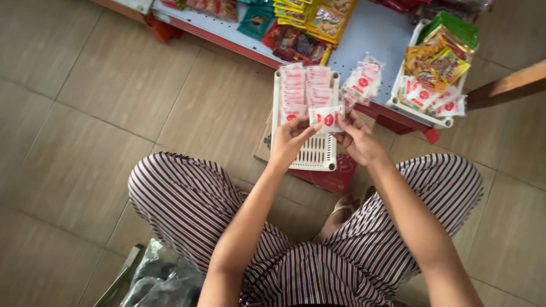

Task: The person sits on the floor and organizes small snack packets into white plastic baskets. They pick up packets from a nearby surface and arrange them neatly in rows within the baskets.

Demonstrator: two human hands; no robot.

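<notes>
Both my hands hold one small white sachet [326,119] with red round marks, above a white slotted plastic tray [317,156]. My left hand [289,140] pinches its left edge and my right hand [357,139] pinches its right edge. Two rows of the same white and red sachets [305,88] stand packed in the far part of the tray. The near part of the tray shows bare slots. The tray rests on a flat red and brown cardboard box [333,177] in front of my knees.
A low red-edged shelf [369,34] holds a loose bunch of sachets [362,81], coloured snack packets [310,23] and a second white tray [424,111] with more packets. A wooden beam [506,85] juts in at right. A dark plastic bag [162,278] lies at lower left on tiled floor.
</notes>
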